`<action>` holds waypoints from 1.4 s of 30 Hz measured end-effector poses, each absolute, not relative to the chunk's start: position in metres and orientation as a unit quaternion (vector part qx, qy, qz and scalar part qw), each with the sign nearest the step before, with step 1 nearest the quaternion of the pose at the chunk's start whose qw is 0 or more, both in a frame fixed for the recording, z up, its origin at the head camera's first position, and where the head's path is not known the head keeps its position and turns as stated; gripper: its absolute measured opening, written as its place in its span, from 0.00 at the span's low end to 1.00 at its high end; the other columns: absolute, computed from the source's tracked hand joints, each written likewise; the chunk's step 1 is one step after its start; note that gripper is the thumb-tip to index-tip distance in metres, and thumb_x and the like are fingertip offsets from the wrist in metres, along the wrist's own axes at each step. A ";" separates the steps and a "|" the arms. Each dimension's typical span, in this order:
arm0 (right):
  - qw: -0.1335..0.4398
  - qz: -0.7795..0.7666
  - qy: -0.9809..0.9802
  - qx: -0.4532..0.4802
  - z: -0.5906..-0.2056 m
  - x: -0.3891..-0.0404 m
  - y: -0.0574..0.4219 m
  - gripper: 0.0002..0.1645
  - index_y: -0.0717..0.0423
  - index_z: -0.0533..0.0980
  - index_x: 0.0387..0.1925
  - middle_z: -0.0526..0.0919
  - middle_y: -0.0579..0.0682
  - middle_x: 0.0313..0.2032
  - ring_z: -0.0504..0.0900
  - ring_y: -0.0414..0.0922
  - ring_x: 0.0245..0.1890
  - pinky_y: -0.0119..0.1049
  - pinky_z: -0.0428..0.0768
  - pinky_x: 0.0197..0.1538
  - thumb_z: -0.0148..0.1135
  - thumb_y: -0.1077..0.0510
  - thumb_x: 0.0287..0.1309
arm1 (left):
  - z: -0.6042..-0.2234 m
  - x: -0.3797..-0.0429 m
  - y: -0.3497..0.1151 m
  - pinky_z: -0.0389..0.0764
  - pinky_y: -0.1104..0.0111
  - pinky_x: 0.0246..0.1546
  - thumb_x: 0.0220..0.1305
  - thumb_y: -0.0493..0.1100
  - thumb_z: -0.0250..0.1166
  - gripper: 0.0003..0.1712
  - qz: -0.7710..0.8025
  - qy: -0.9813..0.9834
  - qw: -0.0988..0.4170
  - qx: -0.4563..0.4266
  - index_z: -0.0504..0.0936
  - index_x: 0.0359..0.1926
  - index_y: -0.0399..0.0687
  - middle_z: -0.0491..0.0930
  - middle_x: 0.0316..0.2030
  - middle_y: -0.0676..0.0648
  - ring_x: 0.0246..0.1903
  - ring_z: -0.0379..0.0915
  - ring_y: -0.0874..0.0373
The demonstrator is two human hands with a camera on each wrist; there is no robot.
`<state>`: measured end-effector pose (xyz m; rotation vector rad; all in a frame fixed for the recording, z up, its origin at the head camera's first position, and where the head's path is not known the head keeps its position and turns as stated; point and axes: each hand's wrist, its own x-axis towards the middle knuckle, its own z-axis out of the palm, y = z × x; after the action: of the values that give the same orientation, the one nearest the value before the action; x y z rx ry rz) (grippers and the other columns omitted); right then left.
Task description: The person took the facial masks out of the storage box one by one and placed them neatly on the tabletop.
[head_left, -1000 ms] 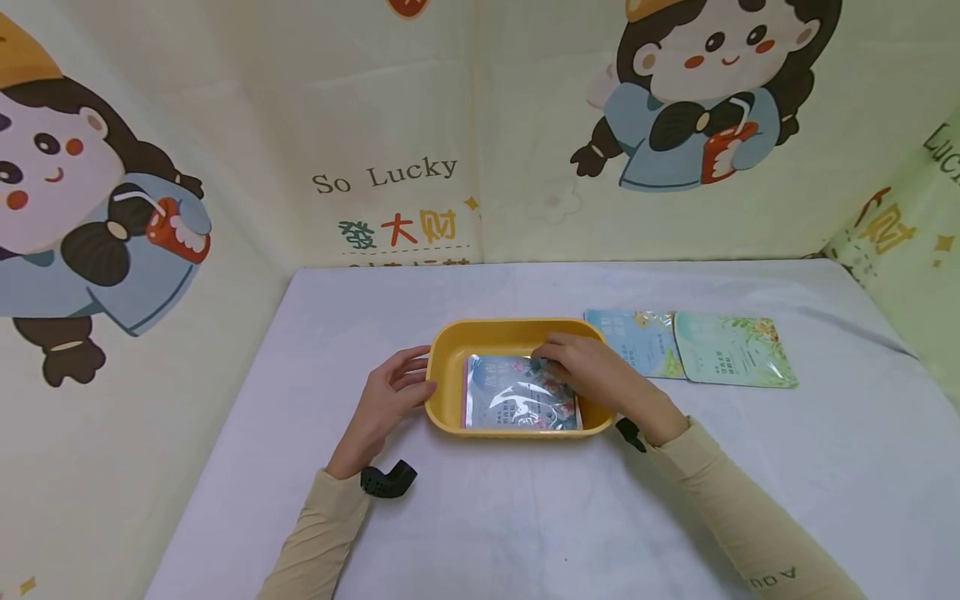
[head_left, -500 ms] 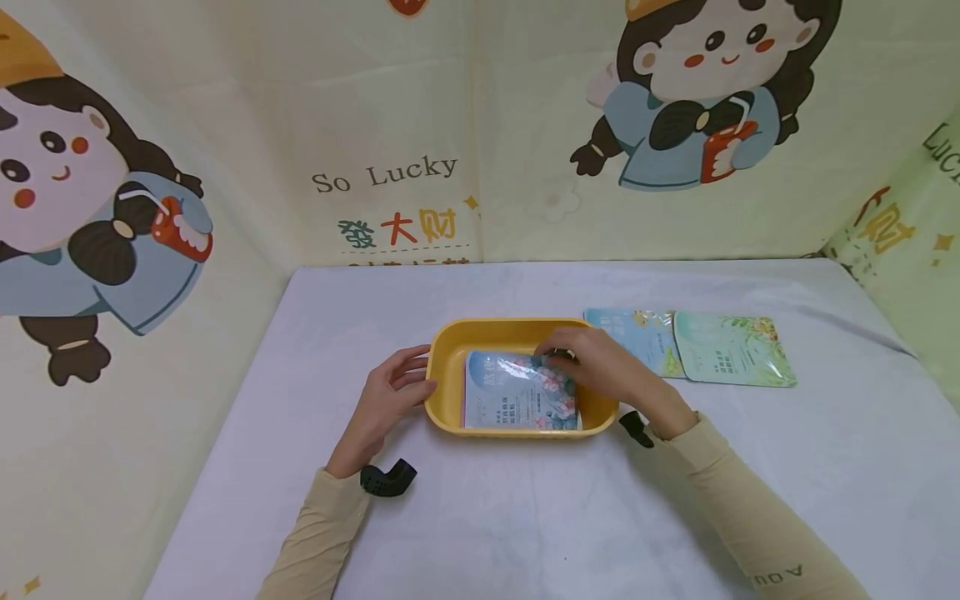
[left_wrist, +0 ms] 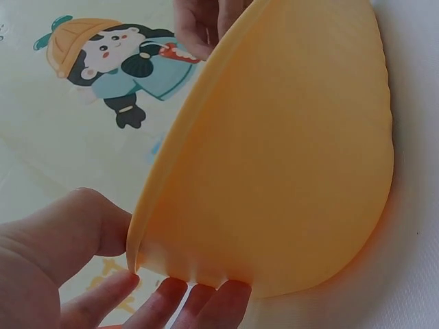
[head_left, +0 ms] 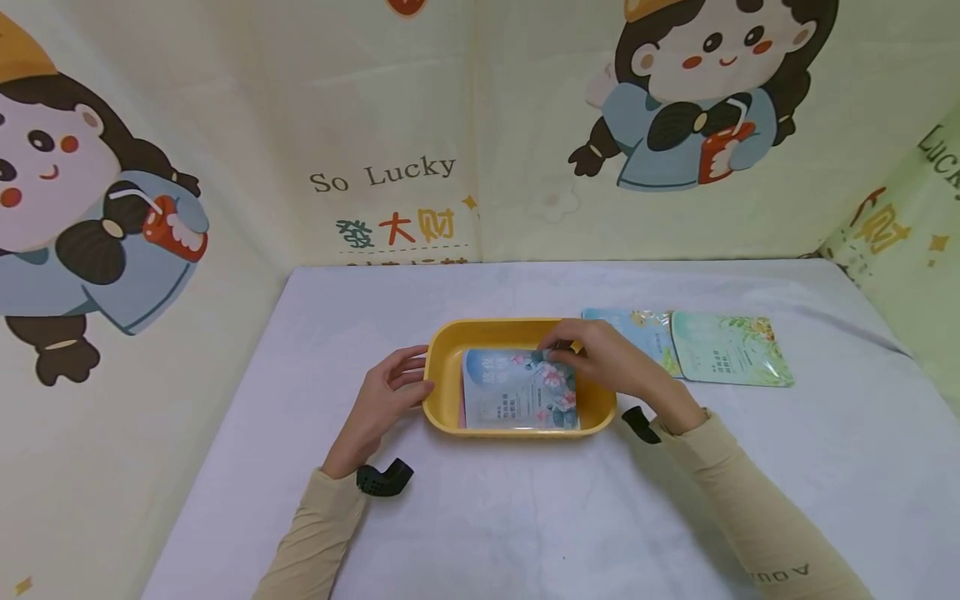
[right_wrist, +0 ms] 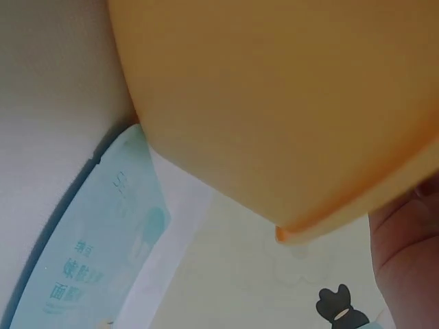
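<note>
A yellow tray [head_left: 442, 421] stands on the white-covered table, with a glossy blue floral face mask packet [head_left: 510, 392] in it. A pinkish edge shows beneath that packet at its left. My right hand [head_left: 600, 354] reaches over the tray's right end and pinches the packet's upper right corner between thumb and bent fingers. At the tray's left end is my left hand [head_left: 382, 404], its thumb and loosely spread fingers touching the rim and outer wall. The left wrist view shows these fingertips along the yellow wall [left_wrist: 274, 157]. The right wrist view hides most of the right hand [right_wrist: 411, 247].
Behind the tray's right end, a blue face mask packet [head_left: 648, 337] and a pale green one [head_left: 731, 350] lie edge to edge on the table [head_left: 480, 517]. A cartoon-printed cloth [head_left: 525, 208] hangs behind and at both sides.
The top edge of the blue floral packet has risen slightly with my right hand, which has shifted a little up and right. The left hand stays at the tray's end.
</note>
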<state>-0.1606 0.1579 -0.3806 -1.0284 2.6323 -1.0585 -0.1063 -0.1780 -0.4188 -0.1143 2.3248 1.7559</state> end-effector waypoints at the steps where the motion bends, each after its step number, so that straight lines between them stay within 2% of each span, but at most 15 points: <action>1: 0.061 -0.354 0.869 -0.341 -0.380 -0.161 0.159 0.10 0.54 0.83 0.45 0.85 0.45 0.42 0.80 0.41 0.41 0.38 0.84 0.48 0.64 0.65 0.63 | -0.419 -0.106 -0.178 0.84 0.63 0.49 0.62 0.43 0.68 0.31 0.598 0.792 0.113 -0.037 0.72 0.66 0.58 0.75 0.60 0.48 0.58 0.75 0.51; 6: 0.058 -0.371 0.861 -0.345 -0.375 -0.161 0.162 0.10 0.55 0.83 0.44 0.85 0.46 0.41 0.80 0.41 0.40 0.40 0.84 0.48 0.64 0.66 0.62 | -0.420 -0.106 -0.179 0.85 0.64 0.49 0.62 0.42 0.68 0.31 0.604 0.788 0.115 -0.032 0.72 0.66 0.56 0.75 0.61 0.46 0.59 0.75 0.49; 15: 0.054 -0.386 0.857 -0.337 -0.368 -0.161 0.166 0.10 0.55 0.83 0.44 0.84 0.45 0.40 0.80 0.41 0.39 0.37 0.84 0.47 0.65 0.66 0.61 | -0.421 -0.107 -0.178 0.85 0.64 0.48 0.62 0.41 0.68 0.30 0.607 0.786 0.111 -0.037 0.73 0.65 0.57 0.76 0.60 0.47 0.58 0.75 0.51; 28: 0.037 -0.401 0.856 -0.325 -0.354 -0.161 0.178 0.12 0.54 0.83 0.45 0.85 0.46 0.41 0.81 0.42 0.40 0.37 0.86 0.43 0.64 0.68 0.61 | -0.419 -0.105 -0.177 0.85 0.63 0.48 0.61 0.39 0.67 0.31 0.609 0.785 0.108 -0.039 0.72 0.65 0.53 0.75 0.61 0.44 0.59 0.75 0.48; 37: -0.002 -0.392 0.854 -0.342 -0.345 -0.160 0.189 0.13 0.52 0.83 0.44 0.85 0.44 0.41 0.81 0.38 0.39 0.31 0.86 0.37 0.65 0.68 0.60 | -0.417 -0.104 -0.177 0.85 0.63 0.48 0.61 0.39 0.68 0.31 0.609 0.785 0.106 -0.041 0.73 0.65 0.53 0.75 0.61 0.44 0.58 0.75 0.49; 42: 0.000 -0.388 0.861 -0.330 -0.339 -0.159 0.195 0.13 0.51 0.83 0.44 0.85 0.43 0.41 0.81 0.38 0.38 0.31 0.85 0.37 0.66 0.68 0.59 | -0.418 -0.105 -0.177 0.85 0.63 0.48 0.61 0.39 0.68 0.31 0.608 0.786 0.106 -0.041 0.73 0.65 0.53 0.75 0.61 0.44 0.58 0.75 0.49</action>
<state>-0.1590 0.1951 -0.3387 -1.0356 2.7030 -1.2189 -0.1050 -0.1769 -0.4179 -0.1218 2.3148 1.7920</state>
